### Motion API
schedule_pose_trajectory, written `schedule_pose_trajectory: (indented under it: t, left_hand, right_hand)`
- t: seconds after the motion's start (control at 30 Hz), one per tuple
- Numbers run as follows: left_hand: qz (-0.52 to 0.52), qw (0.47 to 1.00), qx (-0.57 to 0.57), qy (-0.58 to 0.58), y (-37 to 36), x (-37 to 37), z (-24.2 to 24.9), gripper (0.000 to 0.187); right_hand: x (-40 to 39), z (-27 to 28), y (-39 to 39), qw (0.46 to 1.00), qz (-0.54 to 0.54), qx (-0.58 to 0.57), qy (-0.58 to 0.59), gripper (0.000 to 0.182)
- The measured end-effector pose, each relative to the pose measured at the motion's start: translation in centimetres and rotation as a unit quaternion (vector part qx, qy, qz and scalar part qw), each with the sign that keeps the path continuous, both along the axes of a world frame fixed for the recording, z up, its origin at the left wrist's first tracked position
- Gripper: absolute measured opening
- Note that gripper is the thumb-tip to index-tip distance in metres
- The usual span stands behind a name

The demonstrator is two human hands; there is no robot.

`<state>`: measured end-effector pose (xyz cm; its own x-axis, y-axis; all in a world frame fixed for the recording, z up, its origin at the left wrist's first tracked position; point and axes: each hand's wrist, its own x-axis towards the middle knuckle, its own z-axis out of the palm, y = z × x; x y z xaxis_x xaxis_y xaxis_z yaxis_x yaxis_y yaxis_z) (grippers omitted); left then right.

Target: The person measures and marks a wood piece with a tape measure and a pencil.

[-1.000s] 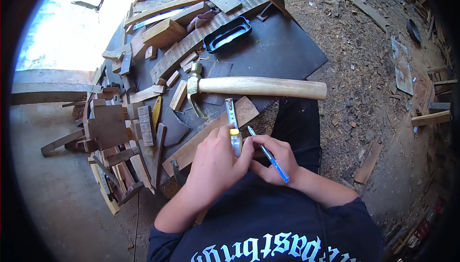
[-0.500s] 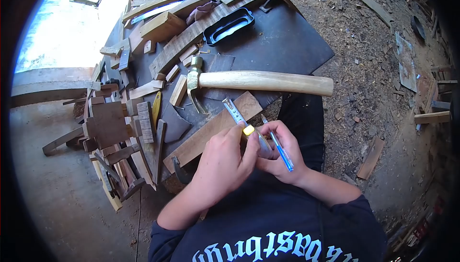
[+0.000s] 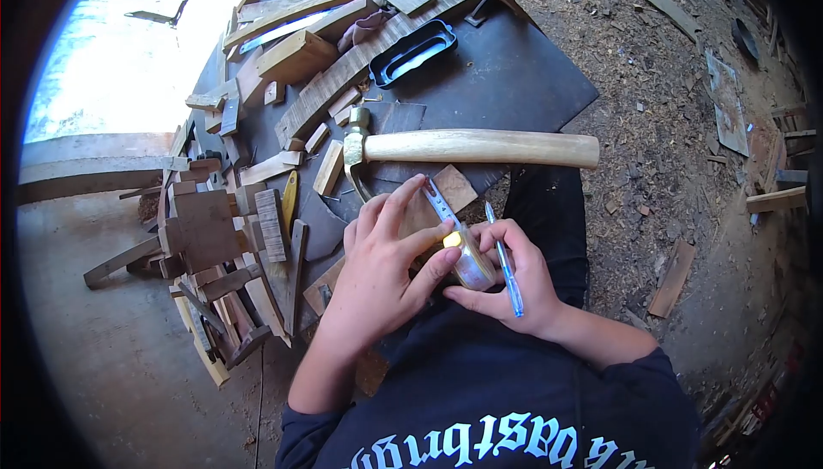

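Observation:
A tape measure (image 3: pixel 472 268) with a yellow button has a short length of its blade (image 3: pixel 441 203) out over a flat wooden board (image 3: pixel 453 188). My right hand (image 3: pixel 519 280) is closed around the tape case and also holds a blue pen (image 3: pixel 509 273), its tip pointing up. My left hand (image 3: pixel 386 263) has its fingers spread over the board, index fingertip at the blade's end and thumb by the yellow button. Part of the board is hidden beneath it. Beyond my hands lies a hammer (image 3: pixel 480 147) with a pale wooden handle.
A black tray (image 3: pixel 413 54) and wood pieces (image 3: pixel 296 57) lie on the dark table (image 3: pixel 523 75). Stacked wooden parts (image 3: pixel 201 229) stand at the left, near a yellow-handled tool (image 3: pixel 290 199). Wood chips (image 3: pixel 634 152) cover the ground at right.
My left hand has opened from its pinch near the tape, and its fingers now reach forward along the blade. More of the tape case shows. The view has shifted slightly.

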<state>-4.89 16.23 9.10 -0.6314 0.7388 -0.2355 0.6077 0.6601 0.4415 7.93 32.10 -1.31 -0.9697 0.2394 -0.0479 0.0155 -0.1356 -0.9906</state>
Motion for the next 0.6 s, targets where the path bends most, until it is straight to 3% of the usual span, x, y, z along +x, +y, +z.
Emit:
schedule_pose_trajectory:
  t: [0.13, 0.33, 0.6]
  left_hand:
    - [-0.007, 1.000, -0.001, -0.006, 0.2, -0.1, 0.1, 0.039]
    - [-0.023, 1.000, -0.009, 0.013, 0.6, -0.2, 0.5, 0.042]
    - [-0.046, 0.998, -0.011, 0.044, 0.4, -0.2, 0.0, 0.044]
  right_hand:
    - [0.3, 0.1, 0.1, 1.000, 0.005, -0.016, -0.005, 0.059]
    - [0.3, 1.5, 1.0, 0.983, 0.008, -0.178, -0.052, 0.055]
    - [0.7, 0.5, 1.0, 0.992, 0.018, -0.116, -0.038, 0.055]
